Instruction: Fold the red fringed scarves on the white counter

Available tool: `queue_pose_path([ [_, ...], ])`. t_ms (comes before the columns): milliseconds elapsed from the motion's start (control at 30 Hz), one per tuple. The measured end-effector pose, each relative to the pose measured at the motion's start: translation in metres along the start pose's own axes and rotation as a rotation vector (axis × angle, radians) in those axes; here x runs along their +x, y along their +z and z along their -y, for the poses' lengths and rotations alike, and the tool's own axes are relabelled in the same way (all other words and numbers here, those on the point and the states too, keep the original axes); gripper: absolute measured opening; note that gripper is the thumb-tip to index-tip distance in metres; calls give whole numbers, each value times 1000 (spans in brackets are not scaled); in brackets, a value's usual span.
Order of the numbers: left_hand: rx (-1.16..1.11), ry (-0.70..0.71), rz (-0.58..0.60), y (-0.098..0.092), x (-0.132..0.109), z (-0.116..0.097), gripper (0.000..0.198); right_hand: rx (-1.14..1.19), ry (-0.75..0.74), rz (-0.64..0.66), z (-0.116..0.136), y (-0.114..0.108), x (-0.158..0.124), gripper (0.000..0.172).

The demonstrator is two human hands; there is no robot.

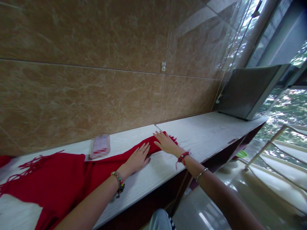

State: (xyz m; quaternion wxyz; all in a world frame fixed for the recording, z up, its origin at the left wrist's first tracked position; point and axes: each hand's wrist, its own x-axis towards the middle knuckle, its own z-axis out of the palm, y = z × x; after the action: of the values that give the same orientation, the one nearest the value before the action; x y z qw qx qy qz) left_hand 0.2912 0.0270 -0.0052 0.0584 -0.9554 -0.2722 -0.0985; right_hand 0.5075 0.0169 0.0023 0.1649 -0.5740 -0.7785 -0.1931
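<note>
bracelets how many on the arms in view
3: a beaded bracelet on the left wrist, a red string bracelet on the right wrist, a silver bangle further up that arm.

Home interior: tiled wall point(96, 80), wooden counter point(206, 134)

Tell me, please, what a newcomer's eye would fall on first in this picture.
The bright red fringed scarf, spread along the white wood-grain ledge, stands out first. The left hand and right hand lie flat on its narrow end. At the ledge's far right end stands a grey box.
</note>
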Motion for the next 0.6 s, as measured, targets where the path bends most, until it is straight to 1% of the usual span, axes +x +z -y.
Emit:
queue_pose_path([
  [33, 5, -16, 2, -2, -2, -2, 53, -26, -10, 45, 5, 4, 1, 46],
  [100, 26, -58, 21, -7, -10, -3, 49, -65, -20, 94, 9, 11, 1, 45],
  [200, 58, -119, 65, -16, -31, 5, 46, -85, -46, 97, 5, 17, -1, 44],
  [267, 70, -147, 79, -22, -53, 14, 47, -84, -72, 98, 1, 18, -1, 42],
  [333, 84, -186, 62, -29, -78, 26, 49, -88, -78, 103, -1, 15, 1, 40],
  [400, 110, -240, 33, -35, -107, 40, 50, -95, -59, 93, 3, 9, 5, 39],
  [467, 149, -311, 7, -41, -138, 56, 50, -79, -50, 66, 17, 2, 11, 40],
  [500, 169, -350, -4, -44, -153, 65, 49, -50, -61, 51, 29, -2, 15, 41],
  [533, 187, -391, -16, -46, -168, 76, 48, -5, -87, 39, 43, -6, 19, 42],
  [600, 209, -474, -53, -51, -195, 99, 48, 122, -183, 37, 80, -12, 30, 45],
])
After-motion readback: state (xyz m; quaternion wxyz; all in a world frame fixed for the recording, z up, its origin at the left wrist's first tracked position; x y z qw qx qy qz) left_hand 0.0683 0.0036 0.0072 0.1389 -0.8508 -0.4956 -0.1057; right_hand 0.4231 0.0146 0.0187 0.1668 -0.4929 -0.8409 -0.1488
